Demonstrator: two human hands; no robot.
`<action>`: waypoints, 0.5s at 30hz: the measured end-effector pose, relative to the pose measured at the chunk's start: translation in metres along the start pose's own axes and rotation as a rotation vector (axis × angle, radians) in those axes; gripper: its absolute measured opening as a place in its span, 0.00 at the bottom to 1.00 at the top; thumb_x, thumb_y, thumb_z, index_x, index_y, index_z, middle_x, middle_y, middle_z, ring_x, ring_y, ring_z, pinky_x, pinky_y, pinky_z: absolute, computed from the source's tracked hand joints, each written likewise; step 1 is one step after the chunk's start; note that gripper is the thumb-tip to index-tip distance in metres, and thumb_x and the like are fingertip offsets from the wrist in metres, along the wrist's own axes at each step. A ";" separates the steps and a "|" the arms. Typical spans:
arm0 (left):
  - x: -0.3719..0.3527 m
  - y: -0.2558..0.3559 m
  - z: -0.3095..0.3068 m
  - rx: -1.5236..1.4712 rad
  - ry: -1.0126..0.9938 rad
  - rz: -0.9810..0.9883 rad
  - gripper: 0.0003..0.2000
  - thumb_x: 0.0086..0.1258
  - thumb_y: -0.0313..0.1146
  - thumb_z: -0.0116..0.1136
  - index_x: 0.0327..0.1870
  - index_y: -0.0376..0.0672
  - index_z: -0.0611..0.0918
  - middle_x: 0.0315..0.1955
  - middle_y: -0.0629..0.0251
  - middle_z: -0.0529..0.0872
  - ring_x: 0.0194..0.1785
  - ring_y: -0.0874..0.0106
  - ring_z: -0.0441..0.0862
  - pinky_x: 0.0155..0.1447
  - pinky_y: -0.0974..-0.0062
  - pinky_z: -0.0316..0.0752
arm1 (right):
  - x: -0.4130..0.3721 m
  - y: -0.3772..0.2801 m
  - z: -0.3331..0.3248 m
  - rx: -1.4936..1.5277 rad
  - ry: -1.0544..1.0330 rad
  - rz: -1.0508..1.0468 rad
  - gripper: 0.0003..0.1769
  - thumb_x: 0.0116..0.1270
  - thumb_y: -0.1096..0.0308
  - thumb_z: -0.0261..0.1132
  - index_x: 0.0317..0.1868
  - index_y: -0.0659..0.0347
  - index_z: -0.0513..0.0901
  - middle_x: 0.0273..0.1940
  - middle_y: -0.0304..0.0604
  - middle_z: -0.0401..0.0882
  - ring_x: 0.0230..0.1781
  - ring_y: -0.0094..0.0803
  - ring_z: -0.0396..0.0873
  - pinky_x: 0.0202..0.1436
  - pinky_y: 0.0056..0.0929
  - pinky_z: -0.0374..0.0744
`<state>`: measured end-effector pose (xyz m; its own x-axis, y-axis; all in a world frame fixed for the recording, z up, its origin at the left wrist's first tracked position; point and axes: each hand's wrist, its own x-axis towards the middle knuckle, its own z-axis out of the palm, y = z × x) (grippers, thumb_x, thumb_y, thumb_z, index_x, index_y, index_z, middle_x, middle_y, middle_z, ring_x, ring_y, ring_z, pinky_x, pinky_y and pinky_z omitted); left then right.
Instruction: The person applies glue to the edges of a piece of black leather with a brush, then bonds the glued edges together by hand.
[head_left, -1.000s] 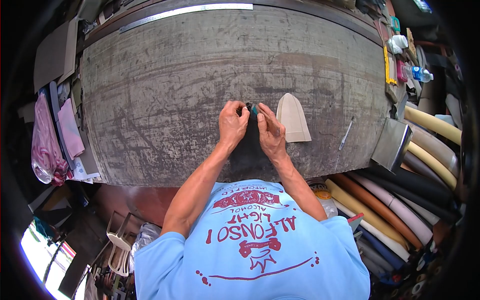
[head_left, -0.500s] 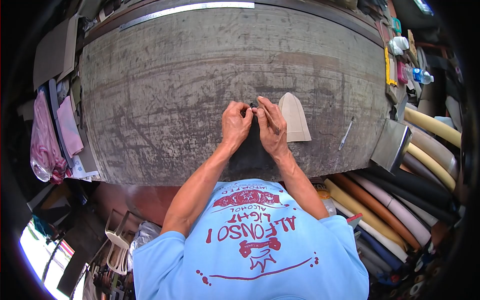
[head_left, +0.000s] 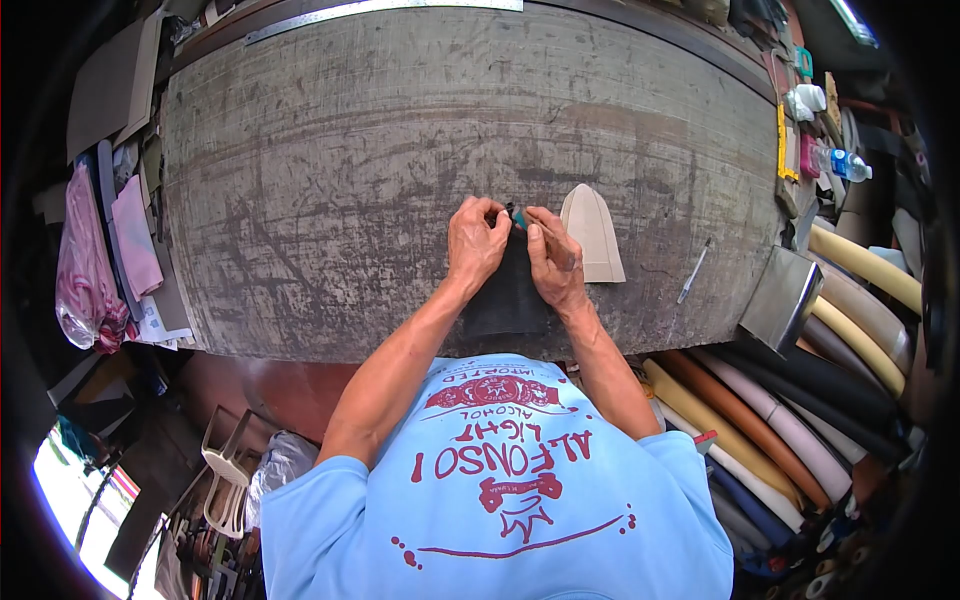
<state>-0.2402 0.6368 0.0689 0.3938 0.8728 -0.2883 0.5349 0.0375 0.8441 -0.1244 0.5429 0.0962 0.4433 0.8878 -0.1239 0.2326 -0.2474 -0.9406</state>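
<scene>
A dark piece of material (head_left: 505, 300) lies on the worn table (head_left: 330, 200) under and between my hands, its upper end raised at my fingertips. My left hand (head_left: 477, 240) pinches that upper end between thumb and fingers. My right hand (head_left: 555, 258) is closed just to the right, around a small tool with a teal part (head_left: 519, 219) showing at the fingertips; most of the tool is hidden. Beside my right hand lies a beige pointed template (head_left: 592, 235) with lines on it.
A pen (head_left: 694, 270) lies to the right. A metal ruler (head_left: 385, 9) is along the far edge. At the right edge stand a metal box (head_left: 783, 290) and a plastic bottle (head_left: 845, 164); rolls of material (head_left: 770, 420) are below. Pink cloth (head_left: 135, 237) hangs at the left.
My right hand has shifted slightly right and down, away from my left fingertips, and the teal part now shows. The camera view has shifted a little.
</scene>
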 end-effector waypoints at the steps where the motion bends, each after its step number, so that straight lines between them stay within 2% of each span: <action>1: 0.000 -0.001 0.000 0.001 -0.002 -0.002 0.10 0.68 0.33 0.63 0.37 0.33 0.85 0.32 0.57 0.82 0.31 0.65 0.82 0.38 0.68 0.76 | 0.000 0.000 0.001 0.009 0.000 -0.004 0.16 0.79 0.68 0.57 0.59 0.70 0.78 0.48 0.54 0.86 0.49 0.37 0.86 0.50 0.31 0.83; 3: 0.000 -0.002 0.001 -0.014 -0.003 -0.011 0.10 0.68 0.33 0.63 0.37 0.33 0.85 0.31 0.58 0.82 0.31 0.66 0.82 0.38 0.68 0.76 | 0.001 0.000 0.003 0.028 0.000 -0.014 0.15 0.76 0.72 0.60 0.58 0.71 0.77 0.47 0.57 0.86 0.49 0.43 0.88 0.49 0.32 0.85; 7: 0.001 -0.002 0.001 -0.018 -0.007 -0.012 0.09 0.68 0.32 0.63 0.37 0.32 0.85 0.31 0.58 0.82 0.31 0.66 0.81 0.38 0.69 0.76 | 0.002 0.009 0.006 -0.066 0.009 -0.078 0.14 0.75 0.74 0.61 0.57 0.70 0.77 0.45 0.58 0.86 0.45 0.47 0.88 0.46 0.35 0.85; 10: 0.001 -0.002 0.001 -0.047 -0.015 -0.014 0.10 0.67 0.33 0.62 0.36 0.32 0.84 0.31 0.56 0.80 0.31 0.61 0.80 0.39 0.62 0.75 | 0.002 0.009 0.008 -0.073 0.023 -0.092 0.13 0.75 0.73 0.61 0.56 0.70 0.77 0.44 0.59 0.85 0.44 0.49 0.88 0.45 0.36 0.85; 15: 0.001 0.002 -0.001 -0.042 -0.023 -0.030 0.10 0.67 0.32 0.62 0.36 0.32 0.84 0.30 0.56 0.80 0.32 0.60 0.80 0.40 0.62 0.75 | 0.001 0.008 0.007 -0.130 0.032 -0.113 0.13 0.75 0.73 0.60 0.56 0.71 0.77 0.43 0.59 0.85 0.44 0.51 0.88 0.44 0.37 0.85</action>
<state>-0.2393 0.6385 0.0704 0.3957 0.8596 -0.3234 0.5146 0.0842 0.8533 -0.1284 0.5445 0.0868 0.4344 0.9007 -0.0074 0.3915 -0.1963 -0.8990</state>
